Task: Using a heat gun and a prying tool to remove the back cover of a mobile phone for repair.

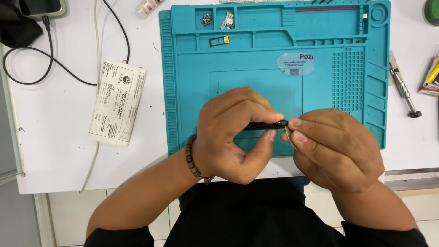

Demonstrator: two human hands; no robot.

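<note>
Left hand (233, 132) clamps thin black device (265, 124) edge-up over teal mat (192, 91); right hand (336, 148) pinches thin pick (289, 136) at its end. Best: firm grip, shallow pick, slide slowly along seam.

Slim black device (265, 124) mostly hidden inside both hands.
</note>
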